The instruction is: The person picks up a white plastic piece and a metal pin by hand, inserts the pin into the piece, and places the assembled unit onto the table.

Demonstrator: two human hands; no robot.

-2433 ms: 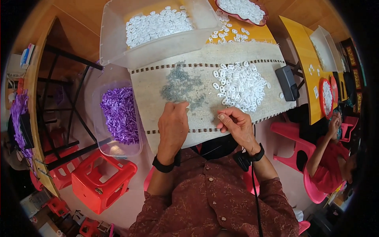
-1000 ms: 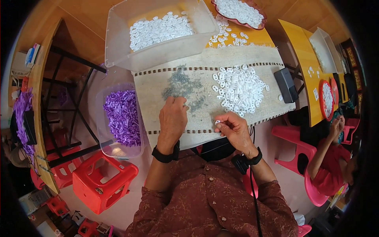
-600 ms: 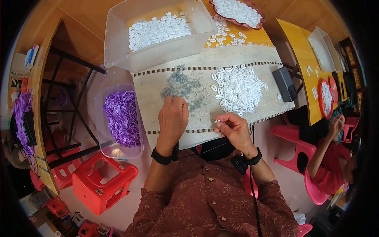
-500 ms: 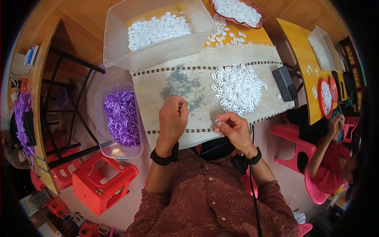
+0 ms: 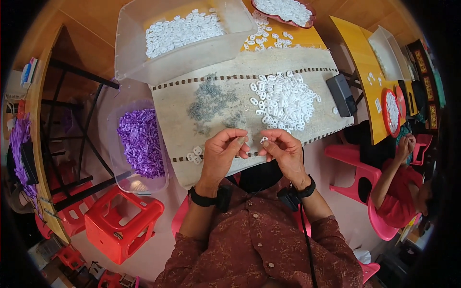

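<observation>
Over the near edge of a pale cloth (image 5: 174, 122), my two hands face each other a short gap apart. My right hand (image 5: 285, 152) pinches a small white oval plastic piece with two holes (image 5: 263, 140) between thumb and fingertips. My left hand (image 5: 222, 152) is closed in a pinch; whatever lies between its fingertips is too small to make out. Beyond it, small grey metal pieces (image 5: 209, 98) are scattered on the cloth. A heap of white oval pieces (image 5: 285, 102) lies beyond my right hand. A few more white pieces (image 5: 195, 155) rest just left of my left hand.
A translucent bin (image 5: 180, 72) of white pieces stands at the back, beside a scalloped dish (image 5: 307, 24). A black box (image 5: 341, 95) sits at the right edge. Left are a tub of purple pieces (image 5: 114, 158) and a red stool (image 5: 122, 225). Another person (image 5: 401, 194) sits right.
My left hand has come from the grey metal pieces toward my right hand, uncovering white pieces at the cloth's near left. My right hand still pinches its white piece. The view has shifted slightly.
</observation>
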